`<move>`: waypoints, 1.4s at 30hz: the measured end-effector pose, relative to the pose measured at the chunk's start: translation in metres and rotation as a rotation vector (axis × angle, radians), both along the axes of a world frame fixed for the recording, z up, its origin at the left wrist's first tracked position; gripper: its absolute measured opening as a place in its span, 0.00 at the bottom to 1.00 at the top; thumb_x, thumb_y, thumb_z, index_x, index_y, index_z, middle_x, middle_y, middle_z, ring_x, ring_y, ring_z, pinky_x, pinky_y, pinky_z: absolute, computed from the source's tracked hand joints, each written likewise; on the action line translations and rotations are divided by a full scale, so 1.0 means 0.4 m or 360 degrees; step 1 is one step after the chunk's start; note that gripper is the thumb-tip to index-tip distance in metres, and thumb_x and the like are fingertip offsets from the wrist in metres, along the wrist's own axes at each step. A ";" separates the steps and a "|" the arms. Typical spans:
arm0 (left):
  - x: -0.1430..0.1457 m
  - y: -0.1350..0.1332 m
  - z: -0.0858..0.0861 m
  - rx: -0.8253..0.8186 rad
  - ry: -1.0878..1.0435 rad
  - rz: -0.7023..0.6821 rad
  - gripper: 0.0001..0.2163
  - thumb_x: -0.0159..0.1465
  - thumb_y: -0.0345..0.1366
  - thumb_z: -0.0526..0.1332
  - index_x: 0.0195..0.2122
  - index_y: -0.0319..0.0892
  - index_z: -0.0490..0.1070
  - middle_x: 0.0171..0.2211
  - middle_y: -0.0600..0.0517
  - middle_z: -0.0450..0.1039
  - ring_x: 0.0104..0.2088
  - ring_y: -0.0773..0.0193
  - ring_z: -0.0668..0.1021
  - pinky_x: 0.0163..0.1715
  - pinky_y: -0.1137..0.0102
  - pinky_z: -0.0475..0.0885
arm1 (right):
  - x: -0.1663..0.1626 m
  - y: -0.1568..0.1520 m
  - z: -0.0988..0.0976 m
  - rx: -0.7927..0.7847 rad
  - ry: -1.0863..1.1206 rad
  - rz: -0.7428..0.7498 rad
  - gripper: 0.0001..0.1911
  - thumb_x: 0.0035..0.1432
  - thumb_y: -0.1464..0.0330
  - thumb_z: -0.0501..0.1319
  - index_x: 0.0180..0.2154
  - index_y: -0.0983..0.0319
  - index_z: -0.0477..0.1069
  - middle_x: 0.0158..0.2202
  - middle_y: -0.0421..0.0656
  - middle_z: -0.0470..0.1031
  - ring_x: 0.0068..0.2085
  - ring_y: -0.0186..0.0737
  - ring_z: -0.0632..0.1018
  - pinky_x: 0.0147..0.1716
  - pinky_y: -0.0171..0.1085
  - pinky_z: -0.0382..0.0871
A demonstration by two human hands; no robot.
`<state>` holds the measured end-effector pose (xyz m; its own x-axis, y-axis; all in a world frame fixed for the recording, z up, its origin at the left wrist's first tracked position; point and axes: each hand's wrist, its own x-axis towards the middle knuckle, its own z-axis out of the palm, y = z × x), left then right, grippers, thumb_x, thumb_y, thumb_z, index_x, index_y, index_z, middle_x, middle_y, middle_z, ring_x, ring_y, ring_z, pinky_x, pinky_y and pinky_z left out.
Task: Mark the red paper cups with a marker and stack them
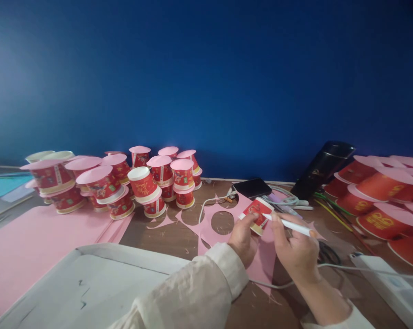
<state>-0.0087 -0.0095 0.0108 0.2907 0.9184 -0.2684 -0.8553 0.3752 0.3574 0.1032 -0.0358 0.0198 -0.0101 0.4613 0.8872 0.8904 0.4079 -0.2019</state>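
My left hand (242, 237) grips a small red paper cup (257, 214), tilted on its side above a pink paper sheet (261, 262) that has round holes cut in it. My right hand (295, 249) holds a white pen-like tool (290, 225), its tip touching the cup's side. Both hands are closed around what they hold, over the wooden table (165, 235).
Stacks of red cups with pink paper lids (124, 180) stand at the back left, more red cups (381, 192) at the right. Pink sheets (38, 242) and a white tray (99, 283) lie front left. A phone (251, 187), black bottle (321, 169), cables and white power strip (384, 278) surround the hands.
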 end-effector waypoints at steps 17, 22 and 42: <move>0.001 -0.009 0.004 0.0083 0.0051 -0.0007 0.13 0.48 0.32 0.75 0.35 0.37 0.80 0.36 0.46 0.82 0.40 0.58 0.82 0.49 0.66 0.72 | 0.004 0.001 0.015 0.0027 0.0041 0.0086 0.07 0.69 0.67 0.60 0.44 0.62 0.75 0.36 0.44 0.80 0.39 0.42 0.81 0.44 0.40 0.73; 0.000 -0.010 0.002 0.0065 0.0059 -0.0013 0.13 0.49 0.32 0.75 0.36 0.36 0.80 0.37 0.46 0.82 0.41 0.57 0.82 0.49 0.66 0.72 | 0.003 0.000 0.014 -0.0010 0.0055 0.0039 0.08 0.70 0.66 0.60 0.42 0.62 0.75 0.37 0.46 0.81 0.39 0.44 0.81 0.44 0.42 0.73; -0.001 0.003 0.004 -0.0098 -0.0032 0.0050 0.10 0.53 0.28 0.70 0.37 0.37 0.79 0.39 0.45 0.83 0.43 0.57 0.83 0.51 0.67 0.75 | 0.016 0.002 0.017 0.0024 -0.0004 -0.0099 0.11 0.70 0.63 0.59 0.38 0.62 0.76 0.31 0.46 0.79 0.36 0.44 0.80 0.41 0.41 0.74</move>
